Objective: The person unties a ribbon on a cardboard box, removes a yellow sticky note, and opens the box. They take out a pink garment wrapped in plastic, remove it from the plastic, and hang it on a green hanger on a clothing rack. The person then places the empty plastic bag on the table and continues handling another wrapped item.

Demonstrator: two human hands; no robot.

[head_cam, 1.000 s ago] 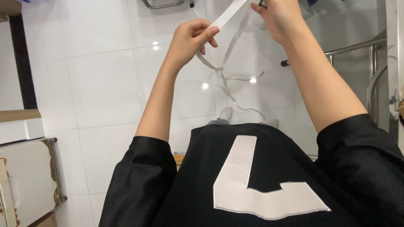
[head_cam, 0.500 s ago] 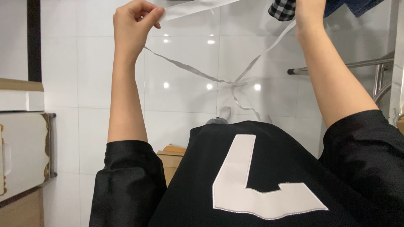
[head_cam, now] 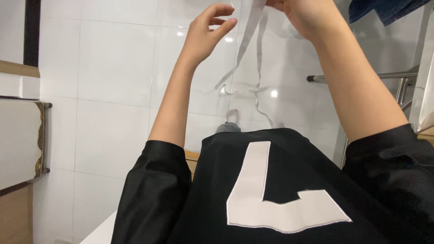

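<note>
My right hand [head_cam: 302,17] is raised at the top of the view, shut on a white cloth piece with long thin straps [head_cam: 247,43]. The straps hang down from that hand in loose loops in front of the tiled floor. To the left of the straps, my left hand [head_cam: 209,30] is lifted with its fingers spread, fingertips just beside the widest strap, holding nothing. The top of the cloth is cut off by the frame edge. Both forearms are bare, and I wear a black top with a white angular patch [head_cam: 271,194].
White glossy floor tiles [head_cam: 113,68] lie below. A metal rail rack [head_cam: 398,79] stands at the right, with a blue denim garment [head_cam: 384,9] at the top right. A worn white and wooden cabinet [head_cam: 20,140] is at the left. A socked foot [head_cam: 231,118] shows below.
My left hand has let go of the white cloth and moved right, toward my right hand. The stretched cloth now hangs as loose straps from my right hand alone.
</note>
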